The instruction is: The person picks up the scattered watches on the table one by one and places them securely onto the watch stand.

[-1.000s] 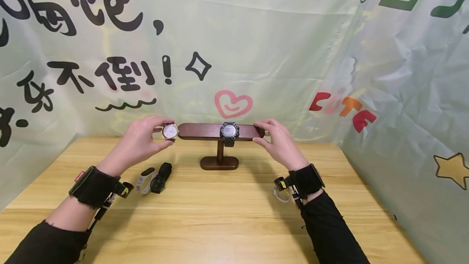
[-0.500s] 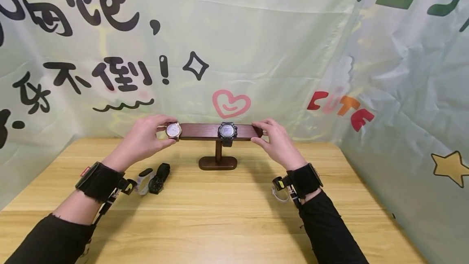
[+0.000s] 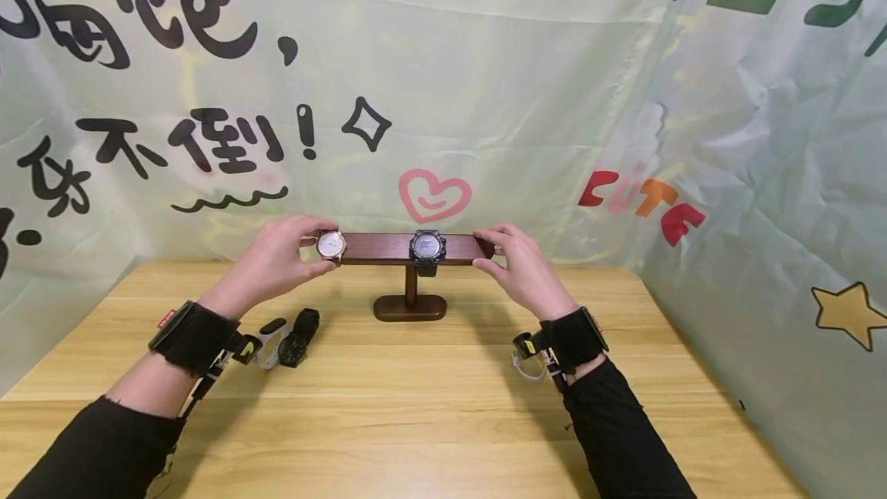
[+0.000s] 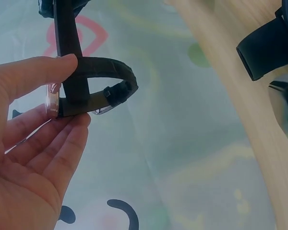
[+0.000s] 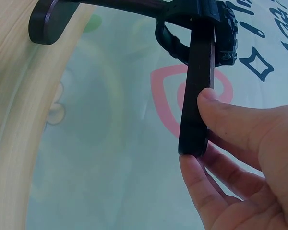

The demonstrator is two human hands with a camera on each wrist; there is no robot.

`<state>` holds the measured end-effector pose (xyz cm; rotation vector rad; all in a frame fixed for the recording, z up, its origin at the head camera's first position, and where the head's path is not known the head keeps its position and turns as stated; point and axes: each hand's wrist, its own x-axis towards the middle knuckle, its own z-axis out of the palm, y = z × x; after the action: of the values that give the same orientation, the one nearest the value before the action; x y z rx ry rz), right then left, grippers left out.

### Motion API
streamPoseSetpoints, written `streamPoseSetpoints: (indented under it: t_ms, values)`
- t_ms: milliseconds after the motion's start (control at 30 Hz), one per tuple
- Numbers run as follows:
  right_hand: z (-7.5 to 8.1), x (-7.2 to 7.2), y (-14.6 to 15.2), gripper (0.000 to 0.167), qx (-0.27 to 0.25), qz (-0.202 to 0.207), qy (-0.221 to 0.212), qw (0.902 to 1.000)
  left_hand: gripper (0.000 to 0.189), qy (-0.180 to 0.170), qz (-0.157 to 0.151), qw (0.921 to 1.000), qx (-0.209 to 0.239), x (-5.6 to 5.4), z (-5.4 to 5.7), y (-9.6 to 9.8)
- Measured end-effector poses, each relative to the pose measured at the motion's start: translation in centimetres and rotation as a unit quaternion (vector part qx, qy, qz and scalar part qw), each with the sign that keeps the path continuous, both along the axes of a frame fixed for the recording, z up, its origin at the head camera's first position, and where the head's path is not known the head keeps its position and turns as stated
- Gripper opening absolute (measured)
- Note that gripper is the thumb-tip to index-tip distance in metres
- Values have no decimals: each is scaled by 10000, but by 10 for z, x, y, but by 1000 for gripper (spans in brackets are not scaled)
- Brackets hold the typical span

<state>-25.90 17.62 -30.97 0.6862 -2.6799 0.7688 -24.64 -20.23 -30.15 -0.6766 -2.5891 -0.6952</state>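
Note:
My left hand (image 3: 280, 256) pinches a round white-faced wristwatch (image 3: 331, 245) at the left end of a dark wooden watch stand (image 3: 377, 248). In the left wrist view the black strap (image 4: 120, 72) of that watch loops around the bar, its buckle fastened. At the other end, my right hand (image 3: 516, 264) grips the bar's tip between thumb and fingers, as the right wrist view also shows with the bar end (image 5: 194, 129). A chunky black digital watch (image 3: 427, 246) hangs on the bar, right of its post.
On the table (image 3: 388, 406), left of the stand, lie a black watch (image 3: 298, 341) and a white-strapped band (image 3: 269, 349). A pale loop-shaped strap (image 3: 528, 368) lies partly behind the right wrist camera. A printed cloth (image 3: 520, 98) hangs behind the table.
My left hand has moved right with the white-faced watch, from just beside the bar's left end to over it. My right hand keeps its hold; the view has shifted slightly.

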Motion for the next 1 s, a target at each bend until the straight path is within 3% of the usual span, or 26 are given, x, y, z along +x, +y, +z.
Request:
streamPoseSetpoints:
  t_ms: [1000]
  values:
    - [-1,0,1,51,-5,5,-2,10000,57,-303,-131,9990,-293,-10,4,7]
